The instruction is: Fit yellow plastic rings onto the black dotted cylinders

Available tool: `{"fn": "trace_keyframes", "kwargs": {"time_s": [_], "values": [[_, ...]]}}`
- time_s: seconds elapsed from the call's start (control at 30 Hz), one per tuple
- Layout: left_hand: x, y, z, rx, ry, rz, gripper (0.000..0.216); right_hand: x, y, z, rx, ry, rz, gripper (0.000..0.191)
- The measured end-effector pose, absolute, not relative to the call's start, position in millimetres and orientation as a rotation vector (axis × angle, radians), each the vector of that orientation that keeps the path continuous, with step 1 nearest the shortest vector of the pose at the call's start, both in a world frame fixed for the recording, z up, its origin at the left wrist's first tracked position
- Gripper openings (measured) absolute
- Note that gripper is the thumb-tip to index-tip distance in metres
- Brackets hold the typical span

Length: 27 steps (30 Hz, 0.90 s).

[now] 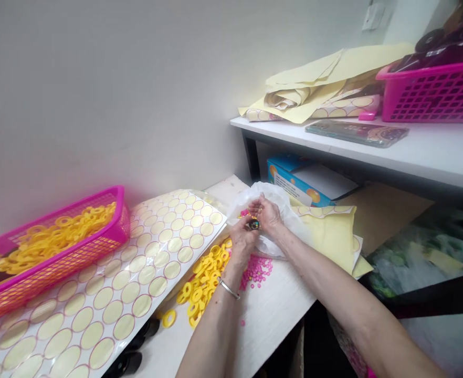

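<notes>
My left hand is closed around a small black round piece with coloured bits showing inside it. Close beside it, my right hand is cupped with curled fingers over an open white plastic bag; what lies in those fingers is too small to make out. Some pink and yellow bits show in the bag's mouth. Below the hands, small pink beads are scattered on the white table. Yellow plastic rings lie heaped to the left of my left wrist.
A pink basket of yellow rings stands at left, beside sheets of round stickers. Black round parts sit at the sheets' near edge. On the right, a raised shelf holds papers and another pink basket; a blue box is beneath.
</notes>
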<state>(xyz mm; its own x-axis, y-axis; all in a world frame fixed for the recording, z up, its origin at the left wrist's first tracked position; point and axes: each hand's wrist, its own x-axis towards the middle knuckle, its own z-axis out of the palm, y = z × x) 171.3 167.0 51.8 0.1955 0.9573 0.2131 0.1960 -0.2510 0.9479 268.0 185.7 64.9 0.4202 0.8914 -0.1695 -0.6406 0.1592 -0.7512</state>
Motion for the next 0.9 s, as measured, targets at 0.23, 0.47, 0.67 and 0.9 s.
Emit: {"fn": "trace_keyframes", "kwargs": {"time_s": [0.23, 0.47, 0.67, 0.9], "values": [[138.9, 118.5, 71.7, 1.457, 1.033, 1.201, 0.026, 281.1, 185.0, 62.1, -1.044, -0.893, 0.962, 0.026], [64.1, 31.9, 73.5, 1.328, 1.352, 1.279, 0.033, 282.4, 129.5, 73.6, -1.102, -1.001, 0.911, 0.015], [10.0, -30.0, 40.9, 1.233, 1.710, 1.214, 0.035, 225.5, 16.8, 40.4, -1.185, -1.651, 0.982, 0.008], [19.0, -37.5, 21.4, 1.416, 1.583, 1.051, 0.029, 191.9, -25.6, 16.9, -1.457, -2.008, 0.511, 0.015]]}}
